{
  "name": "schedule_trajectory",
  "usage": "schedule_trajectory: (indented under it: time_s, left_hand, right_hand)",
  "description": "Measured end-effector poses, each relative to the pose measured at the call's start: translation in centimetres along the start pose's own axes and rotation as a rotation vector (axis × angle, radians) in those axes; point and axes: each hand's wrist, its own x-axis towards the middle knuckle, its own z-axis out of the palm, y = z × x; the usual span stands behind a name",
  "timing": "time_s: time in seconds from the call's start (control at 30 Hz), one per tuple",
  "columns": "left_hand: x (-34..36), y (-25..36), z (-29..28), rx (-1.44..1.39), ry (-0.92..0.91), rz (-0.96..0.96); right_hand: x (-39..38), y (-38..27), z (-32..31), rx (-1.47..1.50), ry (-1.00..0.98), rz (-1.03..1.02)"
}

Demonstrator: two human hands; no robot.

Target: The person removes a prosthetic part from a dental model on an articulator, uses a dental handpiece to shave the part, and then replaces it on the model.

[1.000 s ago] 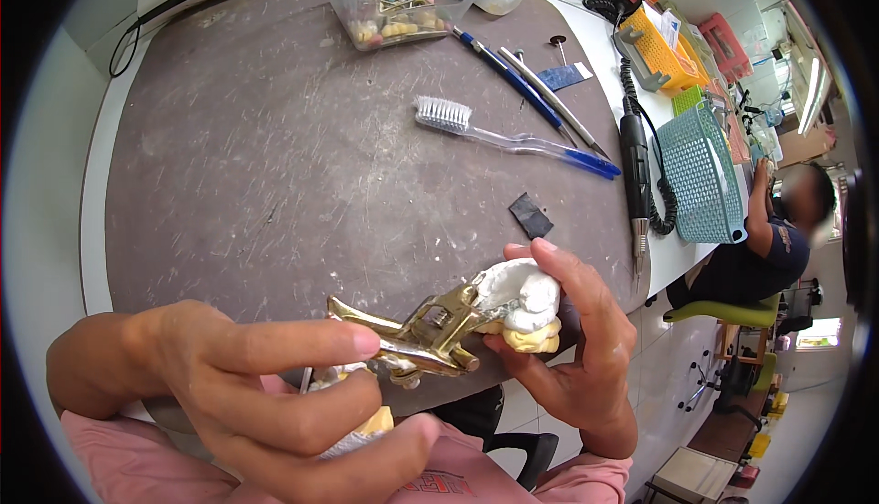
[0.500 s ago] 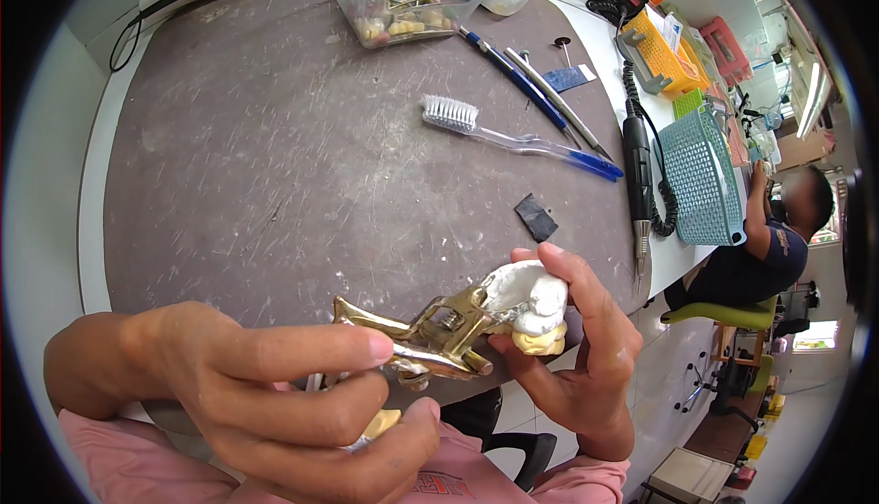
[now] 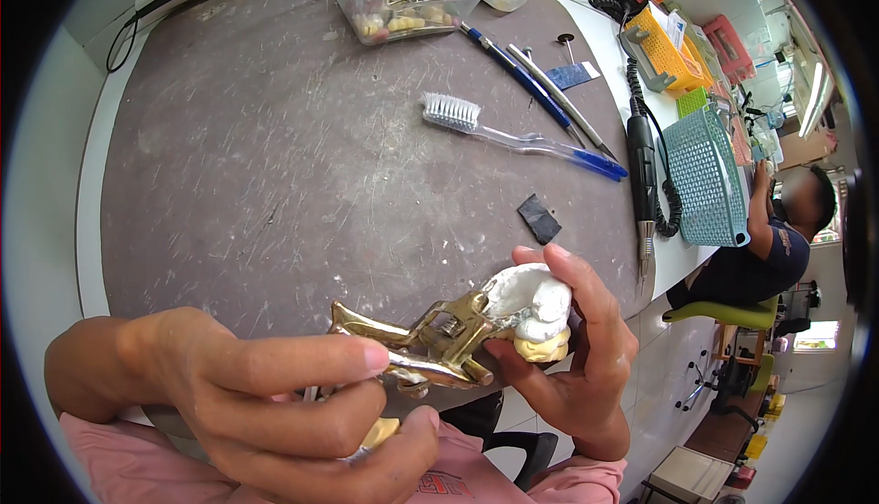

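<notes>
The left hand is grasping a brass-coloured hinged frame, its index finger lying along one arm. The other fingers are bending around a second pale yellow piece, which they are mostly hiding; where the left thumb is pressing, I cannot tell. The right hand is holding a white plaster piece and the yellow model part under it, with fingertips touching the far edge and the thumb staying on the near side. The frame is joining this plaster and is being held between both hands, over the near edge of a brown work mat.

Beyond the hands, a small dark flat piece is lying on the mat. Farther, a toothbrush is resting with its bristles toward the left, and behind it a blue pen-like tool and a silver one are lying side by side, near a clear box of small parts
</notes>
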Motion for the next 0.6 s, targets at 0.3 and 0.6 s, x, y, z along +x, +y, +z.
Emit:
schedule_trajectory:
  time_s: [0.3, 0.6]
  left_hand:
    - [-0.42, 0.40, 0.09, 0.015, -0.006, -0.015]
    - [-0.14, 0.20, 0.34, 0.029, 0.011, -0.019]
  right_hand:
    - [-0.05, -0.07, 0.12, -0.003, 0.012, 0.004]
    - [0.11, 0.21, 0.13, -0.016, 0.031, -0.029]
